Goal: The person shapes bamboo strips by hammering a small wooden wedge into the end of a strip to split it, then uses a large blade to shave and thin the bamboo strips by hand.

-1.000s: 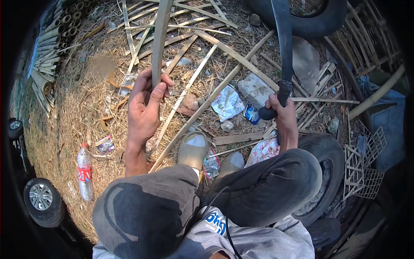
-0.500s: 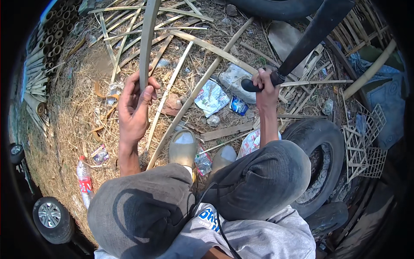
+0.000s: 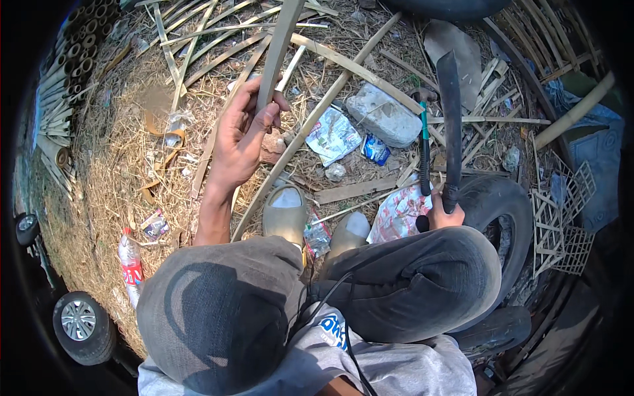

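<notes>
My left hand [image 3: 243,135] is closed, thumb and fingers pinching a long flat bamboo strip [image 3: 280,49] that rises away past the top edge of the picture. Low beside my right knee, my right hand [image 3: 446,214] grips the dark handle of a machete [image 3: 450,112]; its blade points up and away. Just left of the blade lies a hammer [image 3: 424,135] with a green and black handle, its head near a pale stone block [image 3: 383,114]. A longer bamboo strip [image 3: 310,125] slants across the ground between my hands.
Several bamboo strips lie crossed at the far left. A tyre [image 3: 512,218] sits by my right knee, with a bamboo lattice [image 3: 551,228] beyond it. A plastic bottle [image 3: 130,264] lies at the left, near stacked bamboo poles [image 3: 63,99]. Litter [image 3: 333,136] dots the straw.
My right hand has come down toward my knee, swinging the machete nearly upright and uncovering the hammer. The left hand has shifted right and slightly away with its strip.
</notes>
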A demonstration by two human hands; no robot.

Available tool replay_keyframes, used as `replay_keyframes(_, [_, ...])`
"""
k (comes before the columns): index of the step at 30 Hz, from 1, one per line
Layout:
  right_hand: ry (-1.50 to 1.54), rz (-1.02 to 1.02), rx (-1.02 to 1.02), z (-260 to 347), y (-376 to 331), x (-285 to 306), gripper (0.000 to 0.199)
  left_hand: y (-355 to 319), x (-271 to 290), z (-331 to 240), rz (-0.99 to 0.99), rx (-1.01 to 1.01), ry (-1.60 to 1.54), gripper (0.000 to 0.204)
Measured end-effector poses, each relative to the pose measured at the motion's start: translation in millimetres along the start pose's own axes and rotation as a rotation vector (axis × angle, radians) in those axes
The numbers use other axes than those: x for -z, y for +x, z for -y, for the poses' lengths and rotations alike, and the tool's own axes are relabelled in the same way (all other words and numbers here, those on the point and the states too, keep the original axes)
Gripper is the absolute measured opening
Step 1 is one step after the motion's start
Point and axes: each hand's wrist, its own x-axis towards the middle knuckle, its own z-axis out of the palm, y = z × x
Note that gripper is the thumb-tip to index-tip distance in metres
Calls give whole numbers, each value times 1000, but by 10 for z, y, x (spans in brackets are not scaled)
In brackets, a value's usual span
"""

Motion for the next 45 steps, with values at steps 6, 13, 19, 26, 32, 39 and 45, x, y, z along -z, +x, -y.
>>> replay_keyframes(6, [51,277,59,-680,-544,-991,38,126,-568,455,207,126,-151,38])
replay_keyframes(13, [269,361,-60,-467,-572,-837,33,134,-580,637,240,216,-63,37])
replay_keyframes(19, [-98,142,303,-164,-509,-38,31,243,-599,597,216,200,-109,38])
replay_keyframes(26, [-118,81,-107,755,-646,1412,37,239,-424,508,151,191,20,37])
replay_keyframes(32, [-305,-64,126,1048,-1075,3458,46,218,-695,493,226,210,16,39])
replay_keyframes(39, [-730,-160,-227,1407,-1188,4061,37,261,-990,488,322,175,48,43])
replay_keyframes(45, [-768,191,-329,1382,-484,3783,54,232,-1011,544,366,199,44,42])
